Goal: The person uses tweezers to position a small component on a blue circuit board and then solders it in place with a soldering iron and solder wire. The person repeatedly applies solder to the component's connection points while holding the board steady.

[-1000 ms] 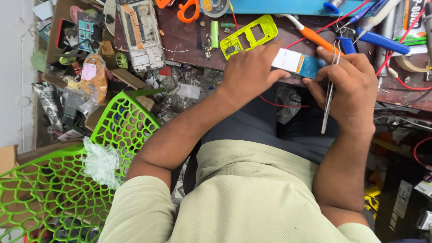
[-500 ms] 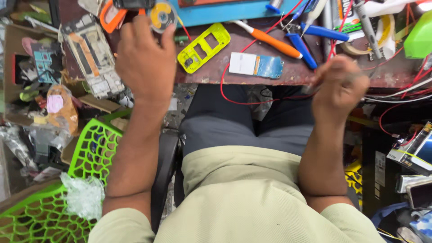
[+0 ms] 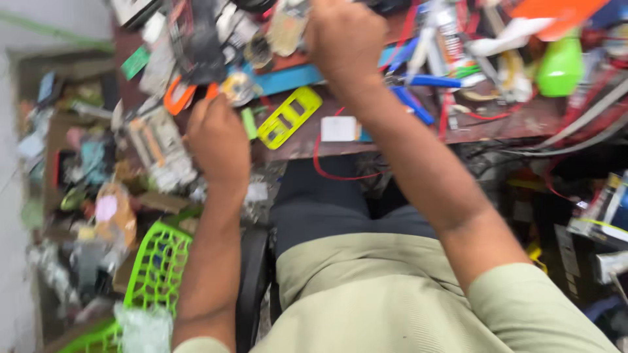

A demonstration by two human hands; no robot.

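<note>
From the head camera, looking down past a pale green shirt and dark trousers, both hands are stretched out over a crowded desk (image 3: 497, 124), and the picture is blurred by motion. The left hand (image 3: 218, 140) is curled into a loose fist at the near left part of the desk, just beside a pair of orange-handled scissors (image 3: 178, 98) and a yellow phone frame (image 3: 290, 116); whether it holds anything I cannot tell. The right hand (image 3: 345, 40) is farther out, near the top edge of the picture, closed into a fist among small parts, and what it grips, if anything, is hidden. The two hands are well apart. A small white card (image 3: 339, 129) lies near the desk's front edge between the arms, with a red wire (image 3: 318, 163) looping down from it. Blue-handled pliers (image 3: 418, 91) lie to the right of it, and a light green bottle (image 3: 560, 67) stands farther right. A green plastic basket (image 3: 156, 268) sits low on the left, below the desk.
</note>
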